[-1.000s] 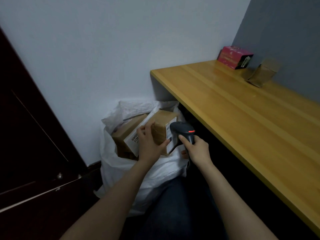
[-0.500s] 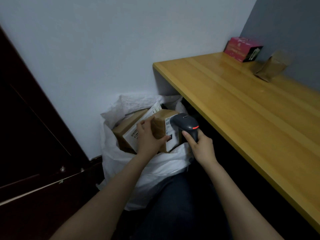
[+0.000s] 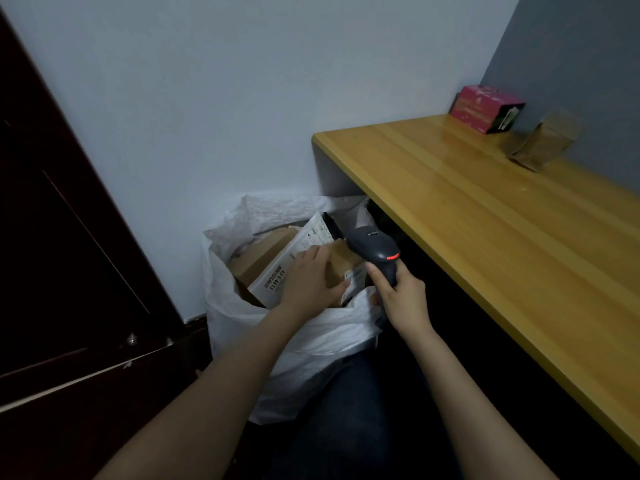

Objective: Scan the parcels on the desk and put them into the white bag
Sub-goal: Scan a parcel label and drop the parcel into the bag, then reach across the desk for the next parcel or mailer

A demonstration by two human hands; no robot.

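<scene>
Since a moment ago the small parcel [image 3: 346, 266] has sunk from just above the bag's mouth down into the white bag [image 3: 311, 344], and the scanner [image 3: 375, 245] has lifted and turned away from its label. That brown box now sits inside the bag's opening, pressed against a larger parcel [image 3: 258, 259] with a big white label. The left hand [image 3: 308, 280] lies over its top, fingers curved across it and thumb on the near labelled face, so it holds the box rather than resting flat. Just beside it, the right hand [image 3: 403, 299] is wrapped round the scanner's grip, index finger up along the front, with a red light showing on the scanner's head. By my reading this parcel is scanned and all but stowed; letting go is what remains of it. I count two parcels in the bag, though any beneath them are hidden. On the counter [image 3: 485, 244] two things stand at the far end near the wall: one pink box [image 3: 485, 107] and one brown paper pouch [image 3: 540, 145]. If those are parcels, two scans are left; I cannot tell.
</scene>
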